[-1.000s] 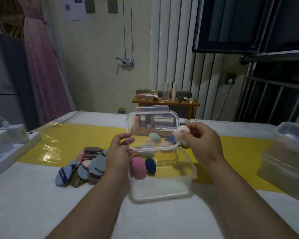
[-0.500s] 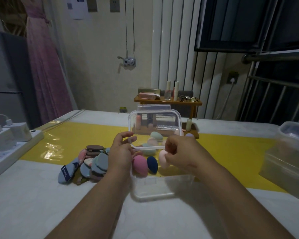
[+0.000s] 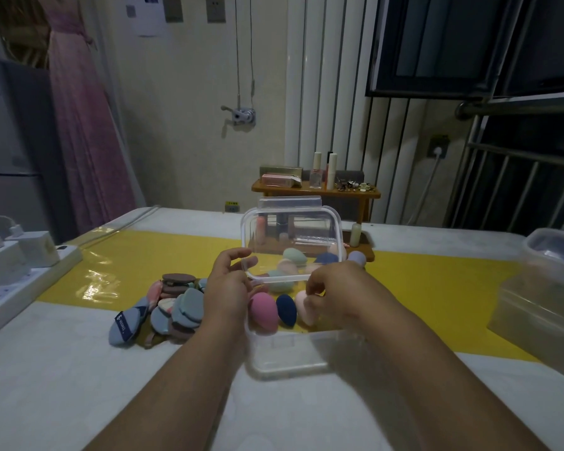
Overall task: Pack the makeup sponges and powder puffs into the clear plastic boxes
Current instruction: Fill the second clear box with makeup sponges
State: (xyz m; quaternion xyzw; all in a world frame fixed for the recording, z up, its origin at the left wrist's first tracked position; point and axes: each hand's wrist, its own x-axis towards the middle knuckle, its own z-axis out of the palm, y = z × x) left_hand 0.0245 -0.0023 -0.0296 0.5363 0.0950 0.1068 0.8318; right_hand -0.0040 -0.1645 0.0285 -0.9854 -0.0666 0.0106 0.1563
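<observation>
A clear plastic box (image 3: 290,356) stands on the table in front of me, its hinged lid (image 3: 292,236) raised behind it. Inside stand a pink sponge (image 3: 262,312), a dark blue sponge (image 3: 286,310) and a pale pink sponge (image 3: 304,307). My right hand (image 3: 336,292) reaches into the box and pinches the pale pink sponge. My left hand (image 3: 227,288) holds the lid's lower left corner at the box's left rim. More loose sponges (image 3: 292,260) lie behind the lid. A heap of flat powder puffs (image 3: 168,309) lies to the left of the box.
A second clear lidded box (image 3: 547,297) stands at the right edge of the table. A white power strip (image 3: 17,281) with chargers lies at the left edge. A small wooden rack (image 3: 316,190) with cosmetics stands behind the lid. A yellow mat (image 3: 137,255) crosses the table.
My right hand has come down from beside the lid with the pale pink sponge and set it inside the box next to the dark blue one. The left hand has stayed on the lid.
</observation>
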